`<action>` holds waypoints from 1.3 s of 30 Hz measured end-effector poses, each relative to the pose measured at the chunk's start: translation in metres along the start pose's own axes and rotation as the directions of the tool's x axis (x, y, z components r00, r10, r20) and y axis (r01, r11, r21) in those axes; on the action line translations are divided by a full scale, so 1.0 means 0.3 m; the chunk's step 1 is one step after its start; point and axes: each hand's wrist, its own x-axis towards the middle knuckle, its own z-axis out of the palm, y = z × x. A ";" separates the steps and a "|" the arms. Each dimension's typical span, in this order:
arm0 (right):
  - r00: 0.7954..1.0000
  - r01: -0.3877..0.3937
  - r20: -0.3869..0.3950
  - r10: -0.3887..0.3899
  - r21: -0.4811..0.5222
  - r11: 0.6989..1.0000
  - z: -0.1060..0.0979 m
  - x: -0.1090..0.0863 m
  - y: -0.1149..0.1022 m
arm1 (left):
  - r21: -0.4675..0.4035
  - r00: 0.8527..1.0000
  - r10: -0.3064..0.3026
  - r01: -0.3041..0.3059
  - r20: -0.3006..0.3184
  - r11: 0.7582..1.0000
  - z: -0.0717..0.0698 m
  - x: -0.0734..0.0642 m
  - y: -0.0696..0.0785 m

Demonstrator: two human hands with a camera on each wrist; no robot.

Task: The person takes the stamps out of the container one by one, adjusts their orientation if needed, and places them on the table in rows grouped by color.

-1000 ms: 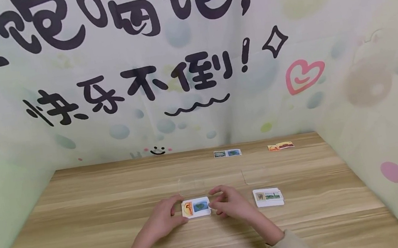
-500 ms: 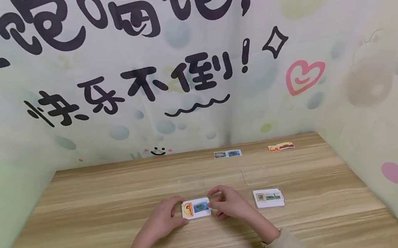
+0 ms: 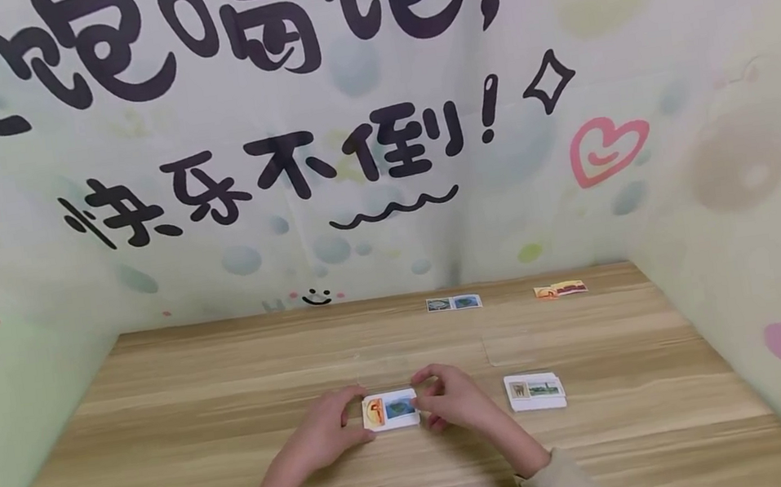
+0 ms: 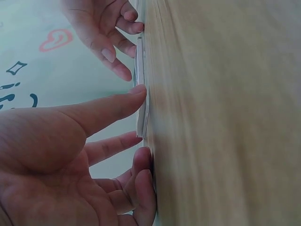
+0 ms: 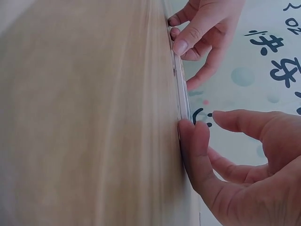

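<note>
A small white card stack (image 3: 393, 422) lies on the table, with an orange stamp (image 3: 374, 413) and a blue stamp (image 3: 401, 407) side by side on top. My left hand (image 3: 322, 429) holds the stack at its left end, thumb on the near edge and index finger at the far edge. From the other side my right hand (image 3: 455, 398) meets the right end, by the blue stamp. In the right wrist view, its bent fingers (image 5: 194, 141) touch the stack's edge, while the thumb stands apart above. Nothing is pinched between that thumb and the fingers.
A second white card stack (image 3: 536, 403) with two stamps lies to the right. Two transparent rectangular pieces (image 3: 510, 349) lie behind the hands. Farther back are a blue-and-green stamp pair (image 3: 453, 303) and an orange-and-yellow pair (image 3: 560, 289), near the printed cloth wall (image 3: 392, 251).
The head view has shifted slightly, moving the whole scene a little to the right. Both hands keep nearly the same place at the stack.
</note>
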 end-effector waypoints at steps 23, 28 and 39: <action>1.000 -0.012 0.020 0.013 -0.058 0.998 -0.008 0.019 0.002 | 0.004 1.000 -0.016 0.016 0.013 1.000 -0.005 0.002 0.011; 1.000 -0.016 0.010 0.017 -0.075 0.997 -0.003 0.028 0.005 | -0.006 1.000 -0.023 0.023 0.010 1.000 -0.001 -0.001 0.012; 1.000 -0.002 -0.013 0.001 -0.100 0.995 0.005 0.034 0.005 | -0.017 0.999 -0.044 0.044 0.018 0.999 0.002 0.007 0.009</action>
